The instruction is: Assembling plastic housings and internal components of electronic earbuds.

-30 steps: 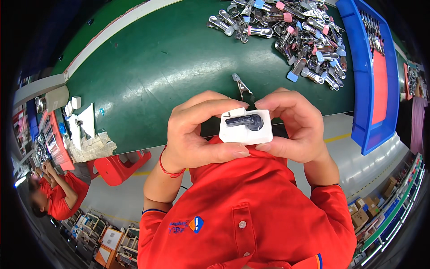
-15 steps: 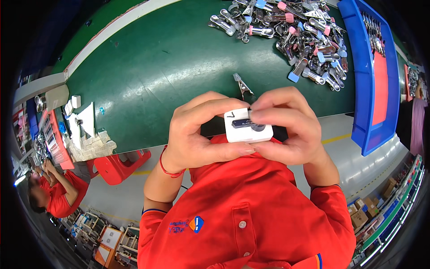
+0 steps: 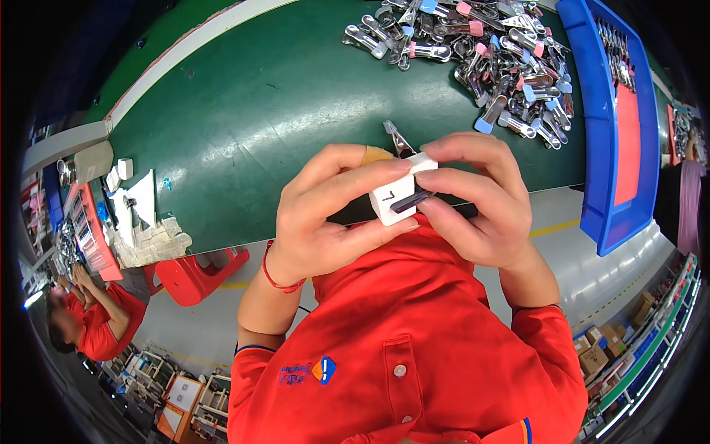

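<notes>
Between my two hands is a small white block (image 3: 384, 198) with a handwritten mark on its face. My left hand (image 3: 329, 200) grips it, fingers along the far side and thumb beneath. A dark narrow piece (image 3: 411, 201) slants across the block's front. Thumb and a fingertip of my right hand (image 3: 477, 200) pinch that piece at its right end, while another right finger rests on the block's upper corner. The fingers hide part of both things. Just beyond the hands a single metal clip (image 3: 398, 139) lies on the green table (image 3: 244, 126).
A heap of metal clips with pink and blue tips (image 3: 481, 59) covers the far right of the table. Beside it stands a blue tray (image 3: 588, 133) with clips and a pink sheet. White pieces (image 3: 137, 211) lie at the left edge, near a red stool (image 3: 188, 280) and a seated person (image 3: 111, 318).
The white block has tilted and turned between my hands. My right thumb has come up from its lower edge to pinch the dark piece, which now slants more.
</notes>
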`<state>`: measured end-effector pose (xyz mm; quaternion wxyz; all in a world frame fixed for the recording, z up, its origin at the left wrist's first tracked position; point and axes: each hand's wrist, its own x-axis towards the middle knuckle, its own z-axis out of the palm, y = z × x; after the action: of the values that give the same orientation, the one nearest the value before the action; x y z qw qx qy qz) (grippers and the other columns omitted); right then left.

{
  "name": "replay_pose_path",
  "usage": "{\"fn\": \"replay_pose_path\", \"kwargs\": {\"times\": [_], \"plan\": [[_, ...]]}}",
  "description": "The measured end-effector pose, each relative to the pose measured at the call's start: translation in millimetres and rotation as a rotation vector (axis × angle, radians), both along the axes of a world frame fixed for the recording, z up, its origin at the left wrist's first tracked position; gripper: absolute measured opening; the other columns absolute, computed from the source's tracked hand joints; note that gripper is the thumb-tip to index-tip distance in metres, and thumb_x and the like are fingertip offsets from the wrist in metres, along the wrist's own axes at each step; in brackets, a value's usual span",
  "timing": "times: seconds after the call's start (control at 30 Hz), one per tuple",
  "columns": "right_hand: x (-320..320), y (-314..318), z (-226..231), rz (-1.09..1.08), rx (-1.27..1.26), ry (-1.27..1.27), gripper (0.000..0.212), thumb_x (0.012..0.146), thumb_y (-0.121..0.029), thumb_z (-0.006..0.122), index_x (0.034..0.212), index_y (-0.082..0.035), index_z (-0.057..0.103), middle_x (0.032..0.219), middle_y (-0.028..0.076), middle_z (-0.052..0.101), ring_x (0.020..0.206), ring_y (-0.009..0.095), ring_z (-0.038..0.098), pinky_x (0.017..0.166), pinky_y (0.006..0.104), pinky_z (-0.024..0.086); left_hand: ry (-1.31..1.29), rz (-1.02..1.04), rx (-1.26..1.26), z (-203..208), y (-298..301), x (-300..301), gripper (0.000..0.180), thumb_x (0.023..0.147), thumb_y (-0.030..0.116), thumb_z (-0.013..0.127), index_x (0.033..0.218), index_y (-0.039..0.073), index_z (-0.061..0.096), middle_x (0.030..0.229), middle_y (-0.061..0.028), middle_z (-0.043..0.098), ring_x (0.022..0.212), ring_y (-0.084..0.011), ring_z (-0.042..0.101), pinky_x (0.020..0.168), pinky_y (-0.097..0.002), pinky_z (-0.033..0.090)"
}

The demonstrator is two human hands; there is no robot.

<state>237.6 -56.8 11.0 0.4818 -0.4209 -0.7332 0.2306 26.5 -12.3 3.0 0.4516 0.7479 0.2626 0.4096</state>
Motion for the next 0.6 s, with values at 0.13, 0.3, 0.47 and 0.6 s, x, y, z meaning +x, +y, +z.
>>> {"fn": "replay_pose_path", "kwargs": {"times": [0.13, 0.3, 0.47, 0.6], "plan": [[-1.0, -1.2, 0.7, -0.013, 0.014, 0.048, 0.037, 0.068, 0.005, 0.076, 0.104, -0.001, 0.068, 0.109, 0.014, 0.062, 0.095, 0.029, 0.062, 0.078, 0.0354, 0.053, -0.019, 0.011, -0.042, -1.2, -0.8, -0.2, 0.053, 0.067, 0.005, 0.086, 0.116, 0.002, 0.068, 0.107, -0.0132, 0.066, 0.092, -0.0217, 0.067, 0.077, -0.0307, 0.056], [-1.3, -0.3, 0.5, 0.002, 0.047, 0.027, 0.038, 0.069, 0.004, 0.076, 0.106, -0.001, 0.068, 0.109, 0.014, 0.061, 0.095, 0.029, 0.062, 0.078, 0.0354, 0.053, -0.027, 0.013, -0.059, -1.7, -0.8, -0.1, 0.054, 0.066, 0.006, 0.087, 0.117, 0.002, 0.068, 0.107, -0.0132, 0.066, 0.092, -0.022, 0.068, 0.077, -0.0308, 0.056], [-1.4, -2.3, 2.1, -0.024, -0.015, 0.068, 0.039, 0.07, 0.001, 0.077, 0.107, 0.0, 0.066, 0.111, 0.017, 0.06, 0.097, 0.028, 0.062, 0.079, 0.0354, 0.053, -0.025, 0.006, -0.062, -1.4, 0.1, -0.6, 0.055, 0.065, 0.007, 0.088, 0.116, 0.002, 0.068, 0.107, -0.0132, 0.066, 0.092, -0.0218, 0.068, 0.077, -0.0309, 0.056], [1.5, -3.1, 0.0, 0.006, -0.024, 0.052, 0.04, 0.071, -0.002, 0.077, 0.108, 0.002, 0.064, 0.112, 0.02, 0.059, 0.099, 0.03, 0.062, 0.082, 0.0371, 0.052, -0.034, 0.005, -0.069, -1.8, 0.2, -0.5, 0.055, 0.065, 0.008, 0.088, 0.116, 0.002, 0.068, 0.106, -0.0131, 0.067, 0.091, -0.0213, 0.068, 0.077, -0.0305, 0.055]]}}
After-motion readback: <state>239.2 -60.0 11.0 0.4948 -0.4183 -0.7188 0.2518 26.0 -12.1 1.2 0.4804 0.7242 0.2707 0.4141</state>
